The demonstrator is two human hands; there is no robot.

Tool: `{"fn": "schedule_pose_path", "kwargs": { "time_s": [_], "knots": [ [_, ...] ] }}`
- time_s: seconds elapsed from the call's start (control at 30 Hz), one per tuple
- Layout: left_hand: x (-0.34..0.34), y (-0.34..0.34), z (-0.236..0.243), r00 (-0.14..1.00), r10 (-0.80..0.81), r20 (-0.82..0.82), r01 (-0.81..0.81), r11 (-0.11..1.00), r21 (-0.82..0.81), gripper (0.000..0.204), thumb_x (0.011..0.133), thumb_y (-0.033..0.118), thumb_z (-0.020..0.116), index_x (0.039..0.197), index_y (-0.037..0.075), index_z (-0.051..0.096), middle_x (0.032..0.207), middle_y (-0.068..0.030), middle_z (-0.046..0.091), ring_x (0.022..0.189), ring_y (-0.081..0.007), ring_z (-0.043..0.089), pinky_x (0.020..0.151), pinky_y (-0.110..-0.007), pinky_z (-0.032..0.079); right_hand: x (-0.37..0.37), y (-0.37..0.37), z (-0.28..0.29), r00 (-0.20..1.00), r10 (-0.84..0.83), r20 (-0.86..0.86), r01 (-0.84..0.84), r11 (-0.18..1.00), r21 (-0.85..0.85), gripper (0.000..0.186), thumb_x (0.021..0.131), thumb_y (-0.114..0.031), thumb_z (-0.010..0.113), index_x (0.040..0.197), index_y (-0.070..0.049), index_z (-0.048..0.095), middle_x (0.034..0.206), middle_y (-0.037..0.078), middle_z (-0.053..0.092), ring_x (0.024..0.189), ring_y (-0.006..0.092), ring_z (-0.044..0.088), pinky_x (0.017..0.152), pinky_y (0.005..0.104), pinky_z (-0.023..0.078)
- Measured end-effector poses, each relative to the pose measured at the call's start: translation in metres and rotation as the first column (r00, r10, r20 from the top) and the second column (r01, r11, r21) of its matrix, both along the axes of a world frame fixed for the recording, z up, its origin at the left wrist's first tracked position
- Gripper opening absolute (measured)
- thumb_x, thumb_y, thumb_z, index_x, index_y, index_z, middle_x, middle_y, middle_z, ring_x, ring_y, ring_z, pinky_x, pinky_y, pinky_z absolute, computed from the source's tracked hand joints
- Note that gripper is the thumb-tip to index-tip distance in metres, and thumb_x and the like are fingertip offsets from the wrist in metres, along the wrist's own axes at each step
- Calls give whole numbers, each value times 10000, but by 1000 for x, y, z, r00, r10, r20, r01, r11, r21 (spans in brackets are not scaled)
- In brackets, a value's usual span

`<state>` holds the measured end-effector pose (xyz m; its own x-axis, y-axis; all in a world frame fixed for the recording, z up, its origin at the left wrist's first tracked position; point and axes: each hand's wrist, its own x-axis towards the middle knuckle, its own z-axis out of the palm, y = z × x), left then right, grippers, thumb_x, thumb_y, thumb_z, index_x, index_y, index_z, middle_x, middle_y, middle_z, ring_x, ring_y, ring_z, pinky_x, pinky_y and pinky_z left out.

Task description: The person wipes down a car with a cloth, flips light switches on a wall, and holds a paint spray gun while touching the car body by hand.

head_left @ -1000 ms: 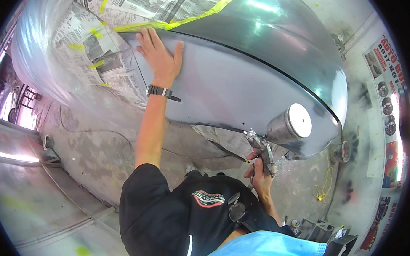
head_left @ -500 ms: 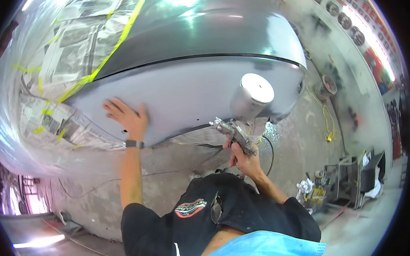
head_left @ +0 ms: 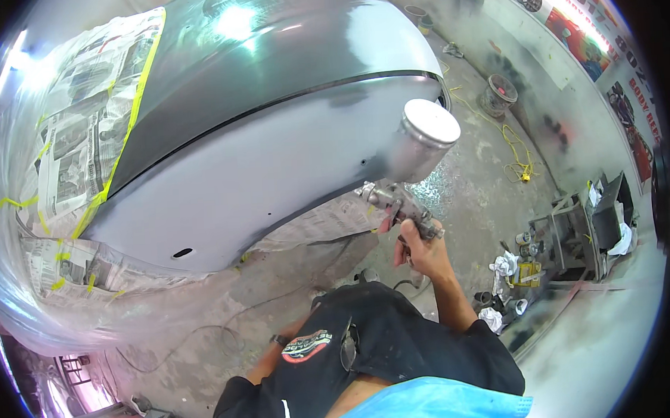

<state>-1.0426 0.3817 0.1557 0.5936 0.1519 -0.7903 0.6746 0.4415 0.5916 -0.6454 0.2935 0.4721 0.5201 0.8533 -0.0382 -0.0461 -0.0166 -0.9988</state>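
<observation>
My right hand (head_left: 427, 253) is closed round the grip of a metal spray gun (head_left: 404, 206), with a white-lidded silver cup (head_left: 425, 141) on top. The gun's nozzle is near the lower edge of a car fender (head_left: 236, 168), its surface a patchy light grey. My left hand (head_left: 301, 326) is down by the front of my dark shirt. Its fingers are hidden, but a dark wristband (head_left: 279, 339) shows at the wrist. Above the fender lies the dark grey hood (head_left: 269, 62), lighter at its front corner.
Newspaper (head_left: 84, 115) with yellow tape and clear plastic sheeting (head_left: 13, 275) cover the car at left. A hose (head_left: 227, 311) crosses the concrete floor. Right of me stand a metal stand (head_left: 571, 232), cans (head_left: 528, 256) and crumpled paper. A bucket (head_left: 500, 93) and yellow cord (head_left: 519, 156) lie near the wall.
My left hand has left the fender and dropped back beside my body. The spray gun stays in my right hand. My view has turned to the right.
</observation>
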Motion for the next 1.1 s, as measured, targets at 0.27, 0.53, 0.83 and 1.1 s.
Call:
{"fn": "schedule_pose_path", "kwargs": {
  "time_s": [0.27, 0.53, 0.83, 1.1],
  "knots": [
    [117, 10, 134, 903, -258, 343, 258, 965, 47, 749, 1099, 544, 360, 1626, 29, 228, 1702, -85, 214, 1555, -177, 205, 1264, -311, 157, 51, 72, 40, 992, -122, 1, 122, 992, 37, 389, 1055, -411, 557, 1165, -46, 638, 889, 32, 652, 457, 112, 551, 406, 266, 369],
    [88, 8, 173, 877, -3, 480, -15, 999, 34, 725, 1099, 522, 387, 1624, 38, 262, 1663, -107, 314, 1541, -217, 243, 1258, -343, 179, 72, 135, 70, 994, -96, 44, 94, 995, 39, 464, 1029, -451, 600, 1149, -4, 632, 874, 79, 654, 427, 147, 547, 392, 289, 412],
    [32, 77, 205, 853, 29, 522, -144, 973, 182, 649, 1075, 447, 519, 1610, 119, 352, 1515, -106, 534, 1350, -235, 536, 1149, -388, 380, 15, 170, 83, 996, -86, -30, 87, 995, 39, 495, 1026, -489, 596, 1148, -11, 635, 879, 82, 661, 431, 150, 528, 409, 289, 435],
    [63, 163, 291, 867, -269, 419, -325, 331, 886, 612, 943, 282, 740, 1456, 13, 544, 1432, -266, 577, 1367, -385, 538, 1123, -444, 418, 8, 162, 79, 971, -222, 91, 221, 975, 22, 463, 1022, -463, 612, 1144, -18, 642, 882, 78, 675, 428, 135, 535, 397, 264, 432]
  ]
}}
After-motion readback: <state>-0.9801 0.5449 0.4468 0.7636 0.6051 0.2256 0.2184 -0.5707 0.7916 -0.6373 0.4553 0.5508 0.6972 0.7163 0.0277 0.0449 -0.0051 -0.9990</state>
